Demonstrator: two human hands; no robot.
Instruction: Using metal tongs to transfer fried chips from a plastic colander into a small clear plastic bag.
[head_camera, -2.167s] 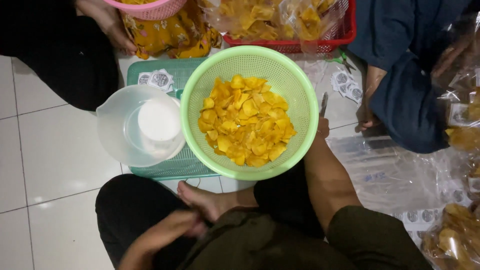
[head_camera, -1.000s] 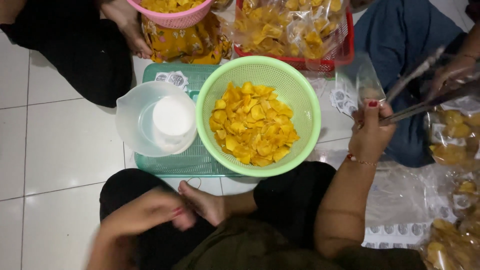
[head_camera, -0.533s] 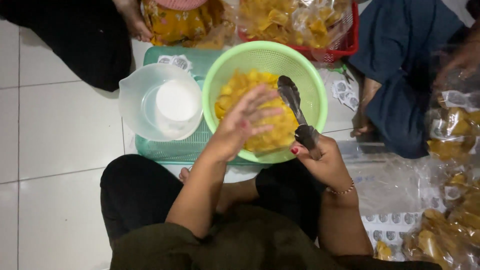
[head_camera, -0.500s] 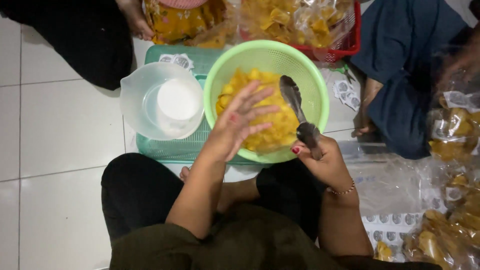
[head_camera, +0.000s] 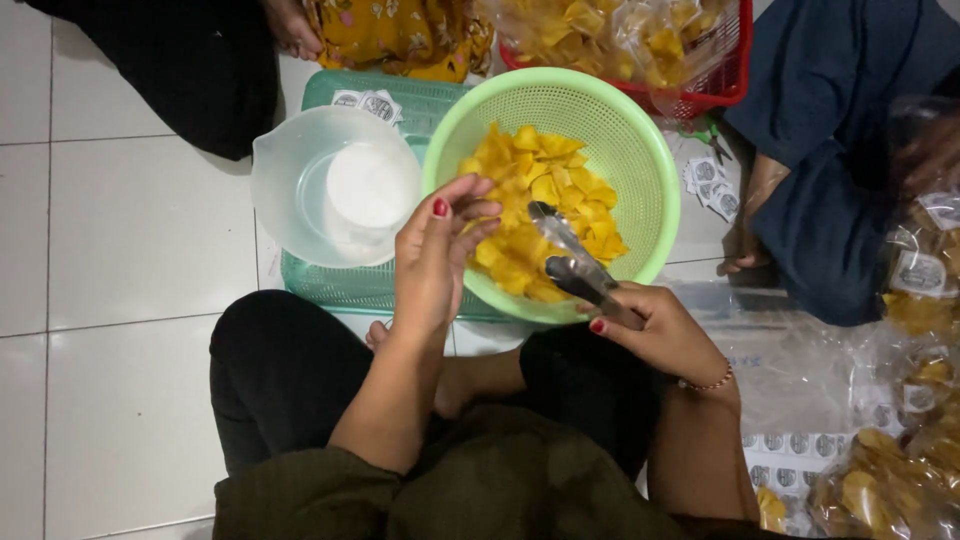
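Yellow chips (head_camera: 545, 215) are heaped in a light green perforated plastic basket (head_camera: 630, 150), which is set on the white tiled floor (head_camera: 120, 220) in front of the seated person's crossed legs, partly resting on a flat teal mesh tray (head_camera: 345, 285). Metal tongs (head_camera: 572, 265) are gripped in the closed right hand (head_camera: 665, 335) at the near rim of the basket, with the tips laid on the chips close to the middle of the heap; whether a chip is caught between the tips cannot be told. The left hand (head_camera: 437, 250) is held over the left side of the basket, its fingers (head_camera: 470, 215) loosely curled and touching the chips at the edge of the heap, with nothing clearly pinched between them. A translucent white plastic jug (head_camera: 335, 185) is placed just beside the basket on its left, also on the teal tray, and a white round shape is seen at its bottom. Beyond the basket, at the far side of the floor, a red basket (head_camera: 715, 85) is filled with clear bags of the same yellow chips. Clear plastic bags (head_camera: 800, 370) are spread on the floor to the right of the right hand, and filled bags of chips (head_camera: 890, 480) are seen near the lower right corner. Small printed stickers (head_camera: 712, 180) are scattered on the floor just right of the green basket. Another person's hand (head_camera: 745, 250) is rested on the floor to the right, below a dark blue garment.
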